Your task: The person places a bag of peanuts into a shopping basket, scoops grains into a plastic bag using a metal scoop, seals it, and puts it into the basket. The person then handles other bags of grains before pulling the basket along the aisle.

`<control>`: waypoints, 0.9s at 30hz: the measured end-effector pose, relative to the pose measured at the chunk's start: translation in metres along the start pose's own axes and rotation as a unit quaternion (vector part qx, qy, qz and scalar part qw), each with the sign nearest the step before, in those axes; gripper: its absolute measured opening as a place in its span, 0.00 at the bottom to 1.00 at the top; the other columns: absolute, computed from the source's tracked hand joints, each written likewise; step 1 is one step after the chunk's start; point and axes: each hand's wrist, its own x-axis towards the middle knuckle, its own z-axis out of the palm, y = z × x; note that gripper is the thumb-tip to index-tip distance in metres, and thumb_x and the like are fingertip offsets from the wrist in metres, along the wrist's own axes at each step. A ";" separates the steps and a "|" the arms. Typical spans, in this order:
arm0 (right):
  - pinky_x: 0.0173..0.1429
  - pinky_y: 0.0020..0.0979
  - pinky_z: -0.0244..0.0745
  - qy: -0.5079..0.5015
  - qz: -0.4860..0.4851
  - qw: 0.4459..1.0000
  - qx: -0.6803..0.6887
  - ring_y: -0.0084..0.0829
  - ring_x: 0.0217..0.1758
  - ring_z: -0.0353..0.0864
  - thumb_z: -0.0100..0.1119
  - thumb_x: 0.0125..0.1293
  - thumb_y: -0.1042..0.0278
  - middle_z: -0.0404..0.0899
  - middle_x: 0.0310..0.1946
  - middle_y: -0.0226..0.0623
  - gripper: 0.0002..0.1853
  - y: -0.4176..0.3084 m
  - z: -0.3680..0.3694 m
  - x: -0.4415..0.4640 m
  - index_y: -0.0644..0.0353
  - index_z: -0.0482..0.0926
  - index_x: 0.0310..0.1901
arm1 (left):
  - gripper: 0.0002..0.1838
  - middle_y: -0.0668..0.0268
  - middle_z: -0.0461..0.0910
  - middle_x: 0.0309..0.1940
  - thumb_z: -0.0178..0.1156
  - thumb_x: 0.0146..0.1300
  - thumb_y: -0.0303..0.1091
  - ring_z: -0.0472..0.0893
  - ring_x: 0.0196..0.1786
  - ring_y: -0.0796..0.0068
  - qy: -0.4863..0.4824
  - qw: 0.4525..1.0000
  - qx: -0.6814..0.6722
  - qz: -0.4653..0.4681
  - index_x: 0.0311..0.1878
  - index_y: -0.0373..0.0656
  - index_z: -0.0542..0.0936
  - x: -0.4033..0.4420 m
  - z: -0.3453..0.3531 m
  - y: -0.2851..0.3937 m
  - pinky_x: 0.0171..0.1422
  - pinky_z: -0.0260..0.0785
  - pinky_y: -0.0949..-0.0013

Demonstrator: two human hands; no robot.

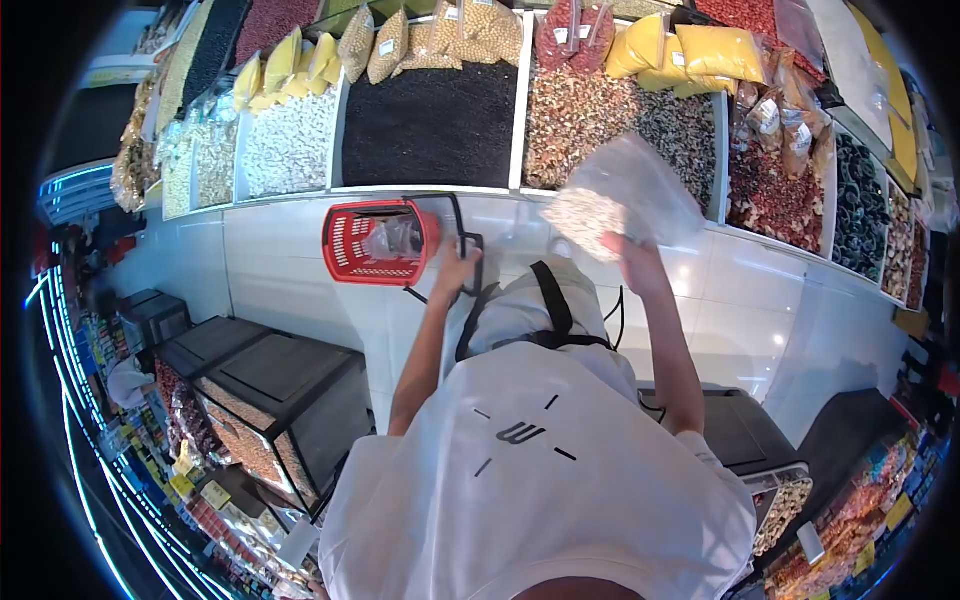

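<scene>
My left hand [456, 270] is wrapped round the black handle of a red shopping basket [336, 245], which hangs tilted with its opening toward the left. Inside the basket lies a clear plastic bag [390, 240]; its contents are too small to tell. My right hand [632, 262] grips a clear plastic bag [655, 190] partly filled with pale, bean-like pieces. The bag is held up in front of the bins of mixed dry goods, and its upper part spreads out to the right.
Ahead runs a row of bins, one with black grains [430, 125], another with mixed beans [570, 110]. Sealed yellow bags [722, 52] lie along their back. Dark display cases [260, 370] stand behind me on the left, and another dark case [735, 430] on the right.
</scene>
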 end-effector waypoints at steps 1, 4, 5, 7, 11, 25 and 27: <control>0.56 0.30 0.69 -0.003 -0.001 1.000 0.006 0.30 0.49 0.75 0.63 0.53 0.74 0.75 0.47 0.40 0.27 0.006 -0.015 -0.003 0.69 0.67 0.55 | 0.28 0.58 0.75 0.40 0.62 0.55 0.43 0.74 0.44 0.66 -0.093 0.985 -0.120 -0.087 0.51 0.32 0.67 -0.012 0.009 0.020 0.49 0.65 0.64; 0.53 0.29 0.71 0.010 0.042 0.994 0.104 0.31 0.48 0.76 0.62 0.53 0.77 0.76 0.46 0.40 0.25 0.010 -0.039 -0.016 0.69 0.68 0.54 | 0.28 0.58 0.74 0.38 0.61 0.55 0.41 0.73 0.43 0.66 -0.206 0.948 -0.133 -0.203 0.53 0.33 0.65 -0.023 0.034 0.015 0.47 0.66 0.64; 0.52 0.29 0.71 0.013 0.046 0.993 0.112 0.30 0.48 0.76 0.62 0.53 0.78 0.76 0.46 0.39 0.25 0.004 -0.038 -0.022 0.69 0.68 0.54 | 0.26 0.59 0.73 0.34 0.61 0.55 0.41 0.74 0.39 0.67 -0.173 0.961 -0.112 -0.184 0.50 0.34 0.66 -0.023 0.047 0.001 0.42 0.68 0.65; 0.51 0.29 0.72 0.023 0.049 0.991 0.125 0.30 0.48 0.76 0.61 0.53 0.79 0.76 0.45 0.39 0.25 0.005 -0.038 -0.029 0.69 0.68 0.53 | 0.24 0.60 0.73 0.31 0.60 0.55 0.41 0.75 0.35 0.68 -0.146 0.972 -0.087 -0.164 0.48 0.34 0.67 -0.018 0.051 -0.023 0.37 0.69 0.66; 0.38 0.33 0.76 0.043 0.013 0.996 0.078 0.32 0.39 0.77 0.57 0.56 0.74 0.75 0.39 0.39 0.23 0.006 -0.034 -0.032 0.67 0.66 0.53 | 0.16 0.69 0.67 0.16 0.58 0.57 0.42 0.69 0.14 0.76 -0.071 0.976 -0.081 -0.190 0.30 0.37 0.70 -0.010 0.012 -0.044 0.18 0.63 0.69; 0.57 0.35 0.69 -0.080 0.011 0.989 0.121 0.34 0.52 0.73 0.64 0.50 0.76 0.73 0.49 0.38 0.32 -0.003 0.122 0.031 0.64 0.63 0.59 | 0.31 0.62 0.75 0.19 0.44 0.64 0.59 0.75 0.20 0.74 -0.176 0.961 -0.077 -0.201 0.27 0.35 0.76 -0.030 -0.137 -0.064 0.24 0.69 0.71; 0.50 0.36 0.72 -0.106 0.020 0.987 0.122 0.36 0.50 0.74 0.65 0.48 0.78 0.74 0.47 0.39 0.32 -0.012 0.143 0.040 0.63 0.64 0.57 | 0.33 0.61 0.76 0.21 0.42 0.64 0.60 0.76 0.21 0.74 -0.183 0.959 -0.057 -0.208 0.29 0.35 0.77 -0.021 -0.150 -0.052 0.25 0.70 0.70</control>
